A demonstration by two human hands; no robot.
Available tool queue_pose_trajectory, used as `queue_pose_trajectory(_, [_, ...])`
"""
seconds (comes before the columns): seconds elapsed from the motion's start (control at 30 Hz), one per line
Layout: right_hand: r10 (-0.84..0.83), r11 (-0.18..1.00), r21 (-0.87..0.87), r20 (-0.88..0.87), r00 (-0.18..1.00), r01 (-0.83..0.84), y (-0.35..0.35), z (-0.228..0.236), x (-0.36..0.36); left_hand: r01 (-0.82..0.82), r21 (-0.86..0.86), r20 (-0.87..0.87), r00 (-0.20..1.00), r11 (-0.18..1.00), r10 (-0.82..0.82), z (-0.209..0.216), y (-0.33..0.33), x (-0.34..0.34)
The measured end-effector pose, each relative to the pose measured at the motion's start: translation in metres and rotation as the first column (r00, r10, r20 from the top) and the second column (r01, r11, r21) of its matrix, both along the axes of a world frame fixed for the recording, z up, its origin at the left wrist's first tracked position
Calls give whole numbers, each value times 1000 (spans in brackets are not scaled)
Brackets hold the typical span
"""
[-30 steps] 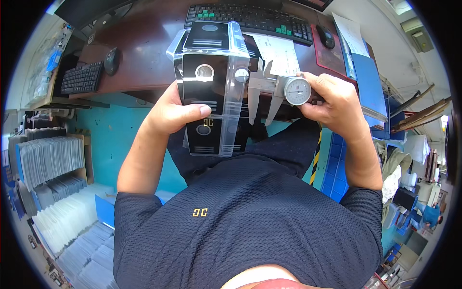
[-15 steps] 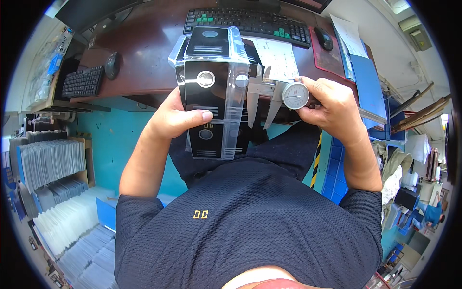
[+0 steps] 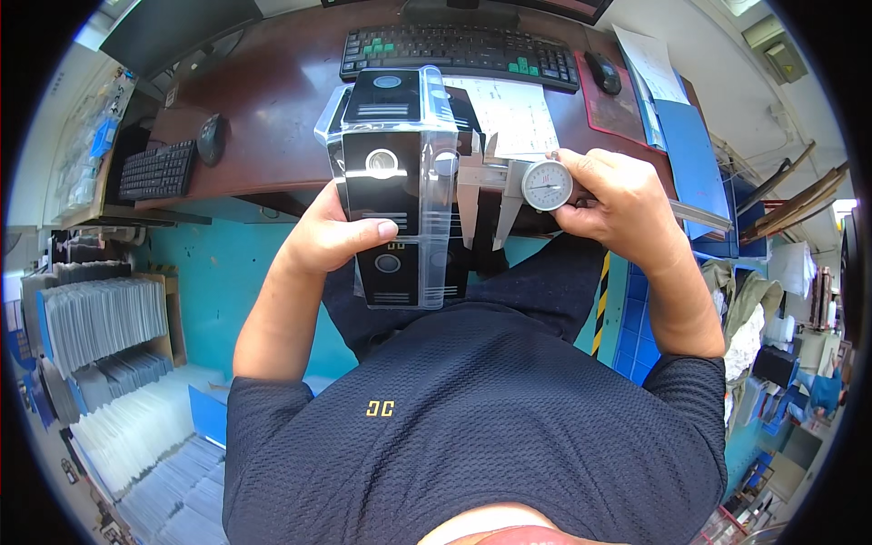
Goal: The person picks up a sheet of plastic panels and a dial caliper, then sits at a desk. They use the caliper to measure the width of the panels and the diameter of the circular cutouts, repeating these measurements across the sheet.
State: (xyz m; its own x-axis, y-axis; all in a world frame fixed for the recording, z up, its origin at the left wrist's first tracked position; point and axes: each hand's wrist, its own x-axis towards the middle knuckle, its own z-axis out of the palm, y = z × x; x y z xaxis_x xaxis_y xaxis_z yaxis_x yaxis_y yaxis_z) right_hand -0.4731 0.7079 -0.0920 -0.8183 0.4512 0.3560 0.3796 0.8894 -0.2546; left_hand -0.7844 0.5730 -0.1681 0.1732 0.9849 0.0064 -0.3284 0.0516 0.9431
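Note:
My left hand (image 3: 341, 232) is closed around the left side of a clear plastic box (image 3: 438, 195) with black printed panels, its thumb lying across the front. The box is held upright over my lap at the desk's near edge. In my right hand (image 3: 613, 195) is a dial caliper (image 3: 547, 185), pinched by thumb and fingers beside its round dial. The caliper's jaws stand a little apart and point down toward me, close to the box's right side. Whether a jaw touches the plastic I cannot tell.
On the brown desk (image 3: 282, 91) are a black keyboard (image 3: 459, 53) with green keys, written paper (image 3: 513, 118), and a mouse (image 3: 602, 73) on a red pad. Blue folders (image 3: 686, 150) lie at the right. Another keyboard (image 3: 156, 170) and mouse (image 3: 212, 139) sit left. Stacked sheets (image 3: 104, 318) stand lower left.
The box and my left hand have come slightly toward me. The caliper and my right hand have shifted a little left, with the jaws still apart. The whole view has moved slightly.

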Motion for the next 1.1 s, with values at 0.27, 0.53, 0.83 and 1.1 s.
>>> queue_pose_trajectory(0.27, [1, 1000, 4, 5, 1000, -1, 1, -1, 0, -5, 15, -23, 1000, 1000, 6, 3, 1, 3])
queue_pose_trajectory(0.53, [6, 999, 40, 66, 998, -9, 1, 2, -1, 18, 1, 44, 999, 1000, -19, 3, 1, 4])
queue_pose_trajectory(0.83, [-4, 999, -35, 63, 998, 6, 0, 3, 2, 126, -40, 543, 836, 991, -84, -27, 8, 4])
queue_pose_trajectory(1.1, [40, 999, -36, 61, 997, -38, -3, -3, 2, 224, -256, 713, 701, 940, 27, -29, 17, 11])
